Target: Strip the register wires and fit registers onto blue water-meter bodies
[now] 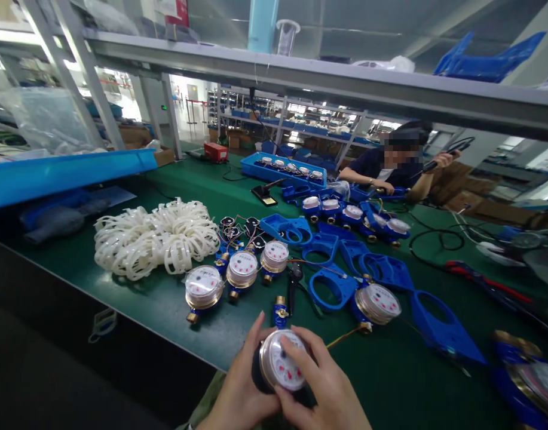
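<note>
head view: we hold a water meter [282, 360] in both hands at the near edge of the green table [202, 179], its round dial face turned up toward us. our left hand [240, 391] is curled around the meter's left side and underside, fingers closed on the body. our right hand [321, 388] wraps the right side, with the thumb and forefinger pinched on the rim of the dial. a brass and blue fitting [280, 310] pokes out just beyond the meter.

further back on the table stand three more meters [240, 272] in a loose row, dials up. to their left lies a pile of white plastic rings [155, 236]. to the right are blue plastic brackets [340, 263], scattered flat, and another meter [376, 304] with a wire trailing from it. a black hand tool [294, 286] lies between the row and the brackets.

across the table a co-worker [390, 167] sits, one hand raised, beside a blue tray [251, 169] of meters.
</note>
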`<state>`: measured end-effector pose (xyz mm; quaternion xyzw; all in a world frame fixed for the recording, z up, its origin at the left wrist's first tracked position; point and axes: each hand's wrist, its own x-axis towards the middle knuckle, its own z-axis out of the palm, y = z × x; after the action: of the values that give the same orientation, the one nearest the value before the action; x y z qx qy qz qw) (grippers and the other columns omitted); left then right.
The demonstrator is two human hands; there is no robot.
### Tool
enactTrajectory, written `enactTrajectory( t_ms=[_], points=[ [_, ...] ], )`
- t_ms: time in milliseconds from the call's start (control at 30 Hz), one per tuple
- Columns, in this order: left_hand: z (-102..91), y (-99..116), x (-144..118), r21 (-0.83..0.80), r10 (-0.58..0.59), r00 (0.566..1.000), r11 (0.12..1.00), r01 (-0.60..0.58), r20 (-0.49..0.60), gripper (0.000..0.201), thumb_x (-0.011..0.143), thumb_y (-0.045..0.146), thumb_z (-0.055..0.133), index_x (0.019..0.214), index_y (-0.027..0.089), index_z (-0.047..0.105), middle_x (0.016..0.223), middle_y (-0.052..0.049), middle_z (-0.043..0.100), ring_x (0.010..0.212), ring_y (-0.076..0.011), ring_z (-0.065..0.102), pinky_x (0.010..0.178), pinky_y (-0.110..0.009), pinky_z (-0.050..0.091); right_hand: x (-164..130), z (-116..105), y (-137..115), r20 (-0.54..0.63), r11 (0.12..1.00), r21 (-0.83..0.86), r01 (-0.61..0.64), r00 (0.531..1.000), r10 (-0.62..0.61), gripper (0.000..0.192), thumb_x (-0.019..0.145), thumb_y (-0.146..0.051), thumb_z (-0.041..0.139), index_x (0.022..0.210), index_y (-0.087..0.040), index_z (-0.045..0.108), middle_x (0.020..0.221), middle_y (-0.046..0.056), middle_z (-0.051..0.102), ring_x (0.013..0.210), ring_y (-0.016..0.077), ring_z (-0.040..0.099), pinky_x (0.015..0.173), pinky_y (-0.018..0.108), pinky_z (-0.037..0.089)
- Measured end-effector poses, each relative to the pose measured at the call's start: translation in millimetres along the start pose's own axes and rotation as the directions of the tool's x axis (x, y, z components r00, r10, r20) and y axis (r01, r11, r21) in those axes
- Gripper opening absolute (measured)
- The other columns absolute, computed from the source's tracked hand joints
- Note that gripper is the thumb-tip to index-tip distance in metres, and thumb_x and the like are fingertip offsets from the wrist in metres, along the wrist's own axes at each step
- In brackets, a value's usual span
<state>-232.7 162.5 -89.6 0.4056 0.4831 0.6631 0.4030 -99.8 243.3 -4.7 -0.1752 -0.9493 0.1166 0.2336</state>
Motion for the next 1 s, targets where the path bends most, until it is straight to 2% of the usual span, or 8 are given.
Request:
enactTrajectory(
  t_ms=[300, 433, 500, 600, 733, 867, 967, 1000],
  points=[
    [4.6, -11, -1, -0.067, -0.033, 0.999, 0.997, 0.030, -0.038, 0.113, 0.054, 0.010, 0.077, 0.147, 0.026, 0.015, 0.131, -0.012, 0.049, 0.112, -0.0265, 0.057, 0.101, -0.037, 0.044, 7, -1, 3, 0.028, 0.999, 0.036, -0.003, 1.000, 0.002, 0.055, 0.069, -0.017, 0.061, 0.124, -0.019, 0.054, 0.121, 0.013, 0.052, 0.102, 0.0211, 0.061, 0.082, 0.026, 0.055],
    [-0.5, -3, 3, -0.085, -0.002, 1.000, 0.996, 0.002, 0.002, 0.115, 0.053, 0.012, 0.081, 0.146, 0.027, 0.014, 0.130, -0.011, 0.051, 0.116, -0.0271, 0.055, 0.100, -0.037, 0.045, 22, -26, -3, 0.030, 0.973, -0.173, 0.156, 0.988, -0.153, 0.059, 0.084, -0.058, 0.058, 0.126, -0.017, 0.053, 0.129, 0.019, 0.048, 0.111, 0.0296, 0.057, 0.081, 0.035, 0.056],
    [-2.5, 4, 7, -0.055, -0.018, 1.000, 0.998, 0.020, 0.023, 0.118, 0.053, 0.014, 0.082, 0.146, 0.026, 0.011, 0.129, -0.011, 0.052, 0.119, -0.0272, 0.053, 0.103, -0.038, 0.043, 36, -41, -9, -0.020, 0.926, -0.312, 0.213, 0.973, -0.230, 0.075, 0.086, -0.075, 0.035, 0.135, -0.018, 0.046, 0.142, 0.020, 0.035, 0.127, 0.0366, 0.041, 0.093, 0.048, 0.049],
    [0.5, 4, 18, 0.003, -0.023, 0.998, 1.000, 0.023, 0.055, 0.120, 0.053, 0.021, 0.083, 0.148, 0.020, 0.008, 0.132, -0.014, 0.050, 0.122, -0.0283, 0.050, 0.109, -0.042, 0.035, 56, -43, -13, -0.194, 0.915, -0.376, 0.148, 0.953, -0.234, 0.074, 0.093, -0.067, 0.017, 0.149, -0.019, 0.027, 0.148, 0.016, 0.026, 0.137, 0.0354, 0.024, 0.111, 0.056, 0.022],
    [2.3, -24, 29, 0.050, 0.024, 1.000, 0.998, -0.024, -0.002, 0.097, 0.071, 0.047, 0.071, 0.147, 0.013, 0.020, 0.145, -0.020, 0.033, 0.135, -0.0287, 0.035, 0.113, -0.041, 0.030, 69, -3, 3, 0.101, 0.909, -0.288, 0.300, 0.954, -0.283, 0.071, 0.095, -0.056, 0.037, 0.152, -0.019, 0.017, 0.143, 0.016, 0.037, 0.126, 0.0369, 0.042, 0.095, 0.060, 0.042],
    [-30.9, -27, 16, 0.195, -0.046, 0.992, 0.981, 0.022, 0.118, 0.099, 0.074, 0.065, 0.061, 0.146, 0.007, 0.028, 0.147, -0.024, 0.029, 0.138, -0.0336, 0.029, 0.111, -0.046, 0.029, 66, 23, 28, 0.180, 0.856, -0.329, 0.399, 0.916, -0.358, 0.089, 0.085, -0.063, 0.050, 0.152, -0.019, 0.013, 0.142, 0.017, 0.036, 0.123, 0.0416, 0.044, 0.081, 0.062, 0.051],
    [-81.1, 20, -1, 0.301, -0.040, 0.969, 0.953, -0.037, 0.245, 0.053, 0.092, 0.054, 0.040, 0.135, 0.023, 0.050, 0.118, -0.012, 0.063, 0.109, -0.0234, 0.061, 0.095, -0.036, 0.048, 61, 28, 46, 0.212, 0.791, -0.389, 0.472, 0.882, -0.421, 0.094, 0.084, -0.064, 0.053, 0.152, -0.018, 0.007, 0.138, 0.015, 0.041, 0.116, 0.0385, 0.052, 0.075, 0.054, 0.057],
    [-100.8, 41, -4, 0.394, 0.067, 0.980, 0.908, -0.138, 0.189, 0.046, 0.088, 0.050, 0.052, 0.127, 0.026, 0.057, 0.108, -0.009, 0.067, 0.100, -0.0212, 0.064, 0.092, -0.032, 0.049, 61, 29, 51, 0.230, 0.769, -0.399, 0.498, 0.867, -0.442, 0.095, 0.083, -0.064, 0.054, 0.152, -0.018, 0.006, 0.136, 0.014, 0.042, 0.114, 0.0377, 0.054, 0.074, 0.053, 0.058]
  ],
)
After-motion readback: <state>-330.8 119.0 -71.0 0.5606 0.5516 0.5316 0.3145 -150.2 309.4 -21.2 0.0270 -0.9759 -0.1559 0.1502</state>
